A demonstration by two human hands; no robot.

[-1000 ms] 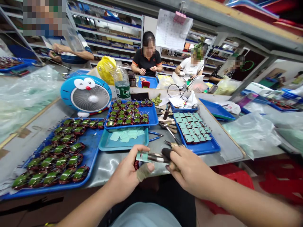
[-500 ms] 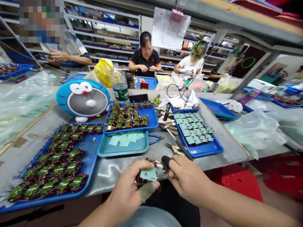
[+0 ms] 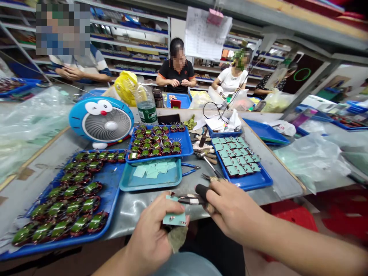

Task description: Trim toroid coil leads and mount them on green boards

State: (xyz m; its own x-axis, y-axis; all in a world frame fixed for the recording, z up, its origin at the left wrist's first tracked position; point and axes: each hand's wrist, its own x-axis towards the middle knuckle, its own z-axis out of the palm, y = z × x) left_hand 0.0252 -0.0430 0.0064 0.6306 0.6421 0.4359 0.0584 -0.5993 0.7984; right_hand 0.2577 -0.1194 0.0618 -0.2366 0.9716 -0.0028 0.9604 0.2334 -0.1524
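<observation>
My left hand [image 3: 149, 226] is closed around a small wound coil with a pale green board [image 3: 174, 219] on it; bent wire ends poke through the board. A strip of tape wraps one finger. My right hand [image 3: 230, 205] grips pliers [image 3: 189, 200] by dark and tan wrapped handles, their jaws reaching to the board's upper edge. Whether the jaws pinch a wire I cannot tell. Beyond my hands, a teal tray [image 3: 126, 187] holds loose green boards [image 3: 152, 170]. A blue tray [image 3: 260, 183] at the right carries rows of board-topped coils [image 3: 235, 155].
Bare-topped coils fill a large blue tray [image 3: 112, 191] at left and another blue tray [image 3: 186, 143] behind. Blue-handled cutters [image 3: 190, 168] and a hammer-like tool [image 3: 211, 165] lie between trays. A fan [image 3: 110, 124] and a bottle [image 3: 146, 107] stand behind. Several people sit across the bench.
The coil has shifted slightly left and tilted in my left hand. The pliers have swung to lie flatter, with their jaws now over the board's upper edge.
</observation>
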